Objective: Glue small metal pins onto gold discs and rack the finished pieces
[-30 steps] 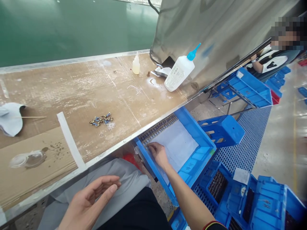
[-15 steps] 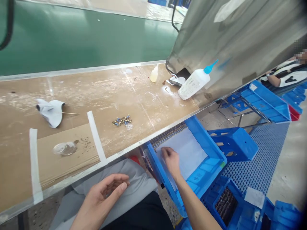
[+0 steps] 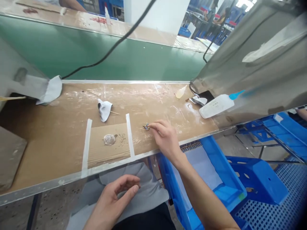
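On the workbench (image 3: 72, 127), a small pile of gold and blue metal pieces (image 3: 145, 126) lies right of the taped cardboard. My right hand (image 3: 165, 137) reaches over the bench, thumb and fingertips pinched together at the pile's right edge. The fingers cover part of the pile and seem to be closed on one small piece. My left hand (image 3: 117, 198) hovers above my lap, fingers loosely curled and thumb apart, with nothing in it. Below the bench edge, a blue crate (image 3: 213, 159) holds a white sheet (image 3: 203, 166) and a row of similar small pieces (image 3: 192, 145).
The cardboard (image 3: 96, 150) bears a small clear dish (image 3: 109, 139) with dark specks beside it. Behind it lie a crumpled white cloth (image 3: 105, 110) and a thin stick (image 3: 115, 113). A small bottle (image 3: 180, 92) and a large blue-tipped bottle (image 3: 216, 106) are at the right. A black cable (image 3: 107, 54) crosses above.
My right hand has moved from the crate's white sheet up to the pile on the bench. My left hand keeps its loose curl. The camera's view has tilted up and shifted left.
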Available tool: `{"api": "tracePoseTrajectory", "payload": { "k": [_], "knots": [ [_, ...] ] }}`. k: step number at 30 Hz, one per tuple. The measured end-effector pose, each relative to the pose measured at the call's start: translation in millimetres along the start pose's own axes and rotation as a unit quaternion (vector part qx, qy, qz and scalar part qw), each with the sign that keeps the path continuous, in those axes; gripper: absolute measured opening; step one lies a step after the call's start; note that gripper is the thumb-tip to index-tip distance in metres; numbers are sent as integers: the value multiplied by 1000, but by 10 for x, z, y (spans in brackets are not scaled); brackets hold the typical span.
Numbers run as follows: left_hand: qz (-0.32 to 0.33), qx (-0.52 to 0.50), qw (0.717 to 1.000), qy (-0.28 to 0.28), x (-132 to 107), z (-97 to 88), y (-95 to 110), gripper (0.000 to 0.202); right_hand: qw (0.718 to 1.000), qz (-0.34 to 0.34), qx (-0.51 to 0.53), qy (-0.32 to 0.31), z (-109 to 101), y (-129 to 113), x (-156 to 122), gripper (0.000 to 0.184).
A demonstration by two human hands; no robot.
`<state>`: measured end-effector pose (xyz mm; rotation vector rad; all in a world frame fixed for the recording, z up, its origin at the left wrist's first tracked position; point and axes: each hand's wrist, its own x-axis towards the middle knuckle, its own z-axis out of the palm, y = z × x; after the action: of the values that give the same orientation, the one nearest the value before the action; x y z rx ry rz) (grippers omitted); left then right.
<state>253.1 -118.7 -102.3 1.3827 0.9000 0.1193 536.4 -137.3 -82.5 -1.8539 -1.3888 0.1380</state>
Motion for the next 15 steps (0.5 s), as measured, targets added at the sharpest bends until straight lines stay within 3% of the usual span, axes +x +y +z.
{"api": "tracePoseTrajectory", "payload": {
  "k": [5,10,15],
  "knots": [
    [-4,-39,999,36,-101,-175,-201,30,984,-40,-150,-86,188,-53,175,20],
    [25,-24,999,35,-271,-423,-310,30,973,-51,-176,-139,181,-121,260,20],
    [16,8,982,188,-767,-985,-242,30,967,-55,-149,-200,55,-112,325,20]
  ]
}}
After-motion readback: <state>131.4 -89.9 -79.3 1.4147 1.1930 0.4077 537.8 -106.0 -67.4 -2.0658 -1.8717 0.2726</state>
